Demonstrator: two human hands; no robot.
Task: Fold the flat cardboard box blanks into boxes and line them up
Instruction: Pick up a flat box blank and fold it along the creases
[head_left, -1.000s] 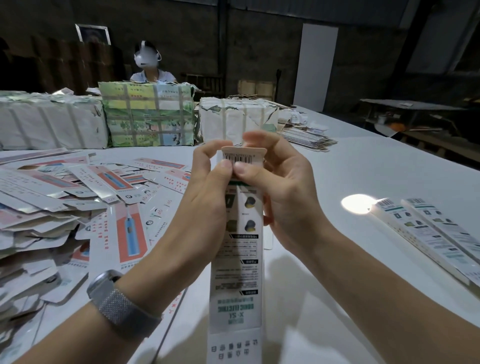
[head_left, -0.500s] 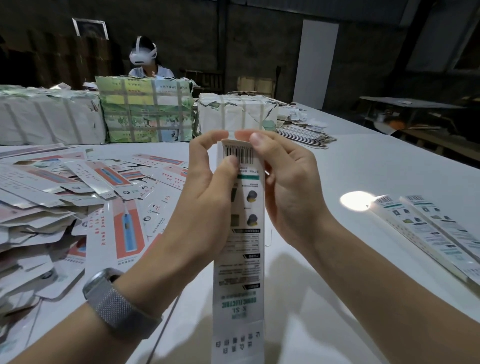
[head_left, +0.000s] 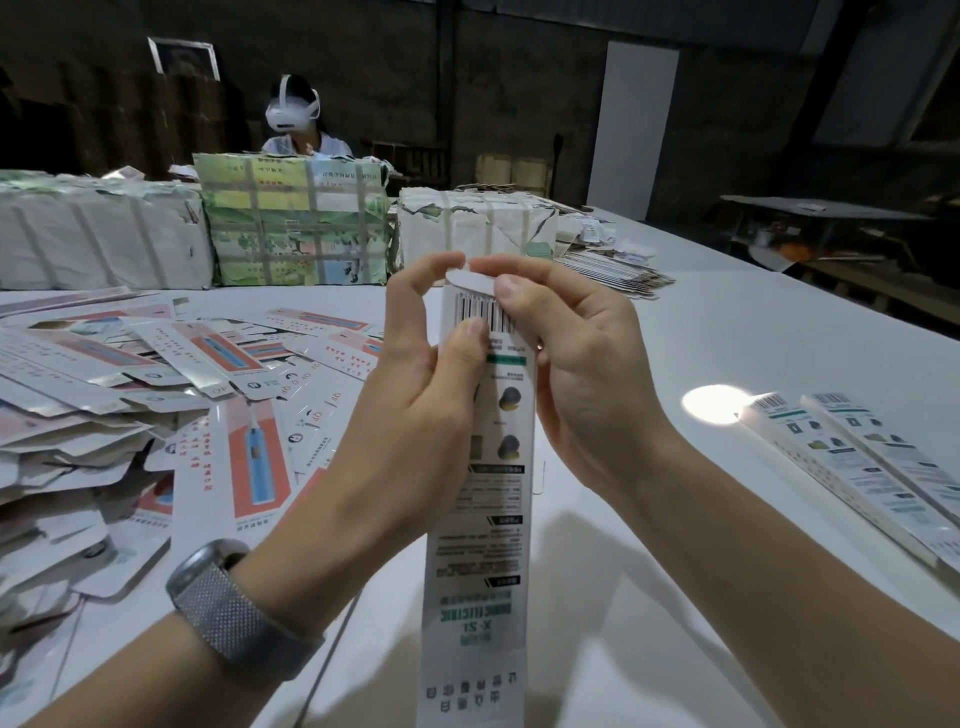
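White desk (head_left: 727, 332) carries a heap of flat blanks (head_left: 156, 395) left and two folded boxes (head_left: 852, 467) lined up right, while both hands (head_left: 498, 374) pinch the top flap of an upright box (head_left: 483, 519), so most remain.

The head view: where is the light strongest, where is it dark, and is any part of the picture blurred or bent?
Head view: a bright round light spot glares on the white table; the back wall is dark; the hands cast soft shadows below the held box; the folded boxes at right look stretched by the wide lens; print near the bottom edge is blurred.
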